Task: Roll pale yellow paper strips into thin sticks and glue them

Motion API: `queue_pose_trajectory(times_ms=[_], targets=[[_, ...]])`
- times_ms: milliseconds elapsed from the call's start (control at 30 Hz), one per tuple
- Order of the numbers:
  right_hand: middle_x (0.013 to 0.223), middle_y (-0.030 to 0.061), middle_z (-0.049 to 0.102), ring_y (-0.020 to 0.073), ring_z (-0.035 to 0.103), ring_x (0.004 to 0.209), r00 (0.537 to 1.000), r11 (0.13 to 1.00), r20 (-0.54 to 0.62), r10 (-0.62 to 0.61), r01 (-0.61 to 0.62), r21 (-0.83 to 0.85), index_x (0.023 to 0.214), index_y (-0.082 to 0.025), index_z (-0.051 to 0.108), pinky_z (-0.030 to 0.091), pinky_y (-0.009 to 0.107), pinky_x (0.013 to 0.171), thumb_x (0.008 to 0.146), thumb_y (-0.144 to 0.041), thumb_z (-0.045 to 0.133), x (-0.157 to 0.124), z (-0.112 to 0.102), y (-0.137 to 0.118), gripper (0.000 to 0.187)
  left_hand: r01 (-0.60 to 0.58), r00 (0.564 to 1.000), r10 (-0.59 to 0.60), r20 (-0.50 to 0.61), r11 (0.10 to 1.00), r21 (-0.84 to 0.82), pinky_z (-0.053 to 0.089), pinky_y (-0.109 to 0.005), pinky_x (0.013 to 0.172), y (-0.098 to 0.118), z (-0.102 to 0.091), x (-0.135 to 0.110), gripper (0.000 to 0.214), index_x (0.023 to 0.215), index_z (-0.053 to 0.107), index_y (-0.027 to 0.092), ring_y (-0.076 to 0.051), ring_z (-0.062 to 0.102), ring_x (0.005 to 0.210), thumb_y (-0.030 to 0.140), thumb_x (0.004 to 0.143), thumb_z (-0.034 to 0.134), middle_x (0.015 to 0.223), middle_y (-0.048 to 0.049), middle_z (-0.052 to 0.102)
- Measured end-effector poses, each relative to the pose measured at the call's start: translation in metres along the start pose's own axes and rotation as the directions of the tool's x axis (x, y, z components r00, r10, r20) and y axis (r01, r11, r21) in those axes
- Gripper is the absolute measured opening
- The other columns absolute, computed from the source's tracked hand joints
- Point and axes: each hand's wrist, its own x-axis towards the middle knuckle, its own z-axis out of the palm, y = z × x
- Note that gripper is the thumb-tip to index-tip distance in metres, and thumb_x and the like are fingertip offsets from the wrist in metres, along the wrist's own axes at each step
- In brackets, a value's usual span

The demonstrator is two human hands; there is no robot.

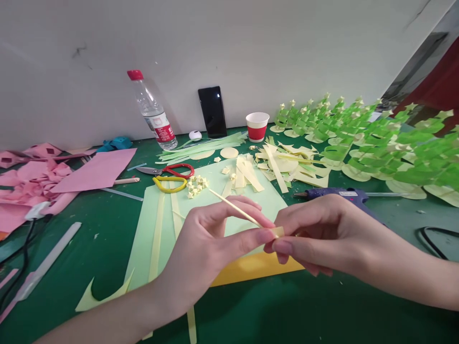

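Note:
My left hand point(211, 243) and my right hand point(315, 234) meet above a light green sheet point(201, 200). Both pinch a thin pale yellow paper strip point(234, 207) that slants up and to the left from the fingertips. Its near end is folded into a small piece between my thumbs and forefingers. A small pile of folded yellow paper stars point(196, 185) lies on the sheet behind the strip. An orange-yellow sheet point(251, 267) shows under my hands.
Red scissors point(172, 170) and yellow scissors point(170, 184) lie left of the stars. A blue glue gun point(333, 193) rests at right, with green paper trees point(376, 138) behind. A bottle point(152, 112), phone point(213, 111), paper cup point(257, 126) and pink paper point(43, 177) also stand on the green table.

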Motion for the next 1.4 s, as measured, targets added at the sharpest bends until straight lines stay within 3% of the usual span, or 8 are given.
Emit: queue_pose_trajectory(times_ms=[200, 433, 700, 967, 1133, 1200, 1267, 1400], targets=[[0.06, -0.0001, 0.054, 0.0029, 0.044, 0.044, 0.987, 0.988, 0.106, 0.123, -0.132, 0.083, 0.069, -0.014, 0.067, 0.035, 0.01, 0.038, 0.078, -0.03, 0.065, 0.003, -0.005, -0.001, 0.019, -0.014, 1.0, 0.014, 0.025, 1.0, 0.018, 0.047, -0.013, 0.083, 0.003, 0.0, 0.002, 0.025, 0.065, 0.074, 0.03, -0.007, 0.058, 0.079, 0.005, 0.069, 0.073, 0.065, 0.0098, 0.066], [0.056, -0.0004, 0.053, 0.0018, 0.04, 0.04, 0.99, 0.993, 0.081, 0.112, -0.116, 0.039, 0.063, -0.013, 0.064, 0.032, 0.011, 0.037, 0.078, -0.035, 0.067, 0.003, -0.006, -0.004, 0.027, -0.126, 0.992, 0.124, 0.023, 0.983, 0.133, 0.049, -0.015, 0.083, 0.003, -0.005, 0.005, 0.021, 0.064, 0.071, 0.024, -0.007, 0.059, 0.075, 0.004, 0.068, 0.073, 0.066, 0.009, 0.067], [0.049, -0.0021, 0.049, 0.0027, 0.04, 0.039, 0.991, 0.988, 0.066, 0.12, -0.126, 0.094, 0.059, -0.013, 0.063, 0.033, 0.01, 0.036, 0.075, -0.027, 0.069, 0.0, -0.005, -0.006, 0.022, -0.3, 0.954, 0.246, 0.174, 0.821, 0.486, 0.042, -0.026, 0.089, 0.013, -0.011, 0.003, 0.009, 0.071, 0.071, 0.02, -0.012, 0.056, 0.071, 0.011, 0.074, 0.071, 0.066, 0.0047, 0.068], [0.046, -0.0025, 0.052, 0.0026, 0.046, 0.038, 0.985, 0.979, 0.117, 0.128, -0.144, 0.141, 0.062, -0.013, 0.064, 0.04, 0.007, 0.039, 0.082, -0.025, 0.062, 0.0, -0.008, -0.007, 0.023, -0.392, 0.918, 0.35, 0.185, 0.746, 0.538, 0.039, -0.037, 0.093, 0.014, -0.012, 0.001, 0.01, 0.07, 0.072, 0.022, -0.015, 0.054, 0.064, 0.013, 0.075, 0.071, 0.061, 0.0029, 0.068], [0.054, -0.0017, 0.057, 0.0041, 0.052, 0.042, 0.993, 0.988, 0.059, 0.099, -0.105, 0.113, 0.069, -0.014, 0.069, 0.043, 0.007, 0.039, 0.079, -0.02, 0.064, 0.003, -0.005, -0.003, 0.012, -0.397, 0.914, 0.363, 0.181, 0.708, 0.584, 0.034, -0.043, 0.102, 0.019, -0.008, 0.0, 0.012, 0.069, 0.072, 0.02, -0.016, 0.056, 0.063, 0.009, 0.073, 0.071, 0.06, 0.0023, 0.07], [0.053, -0.0023, 0.057, 0.0033, 0.051, 0.04, 0.999, 0.997, 0.003, 0.045, -0.045, 0.061, 0.068, -0.015, 0.069, 0.042, 0.006, 0.038, 0.076, -0.019, 0.066, 0.004, -0.004, -0.002, 0.01, -0.399, 0.911, 0.376, 0.168, 0.707, 0.584, 0.033, -0.043, 0.103, 0.019, -0.007, 0.0, 0.013, 0.068, 0.072, 0.02, -0.016, 0.057, 0.063, 0.008, 0.072, 0.071, 0.06, 0.0023, 0.071], [0.049, -0.0028, 0.056, 0.0037, 0.05, 0.039, 0.993, 0.995, -0.081, -0.09, 0.087, -0.044, 0.065, -0.016, 0.068, 0.041, 0.007, 0.037, 0.077, -0.018, 0.065, 0.003, -0.003, -0.003, 0.013, -0.395, 0.912, 0.38, 0.154, 0.717, 0.574, 0.032, -0.044, 0.104, 0.018, -0.006, -0.001, 0.013, 0.067, 0.071, 0.02, -0.015, 0.057, 0.062, 0.008, 0.071, 0.072, 0.062, 0.0021, 0.072], [0.053, -0.0016, 0.062, 0.0069, 0.056, 0.046, 0.899, 0.866, -0.149, -0.411, 0.335, -0.372, 0.066, -0.019, 0.07, 0.045, 0.011, 0.041, 0.079, -0.016, 0.062, 0.002, -0.002, -0.007, 0.016, -0.383, 0.915, 0.385, 0.118, 0.741, 0.552, 0.032, -0.044, 0.103, 0.014, -0.006, -0.001, 0.013, 0.067, 0.071, 0.019, -0.014, 0.056, 0.06, 0.008, 0.072, 0.072, 0.066, 0.0016, 0.074]])
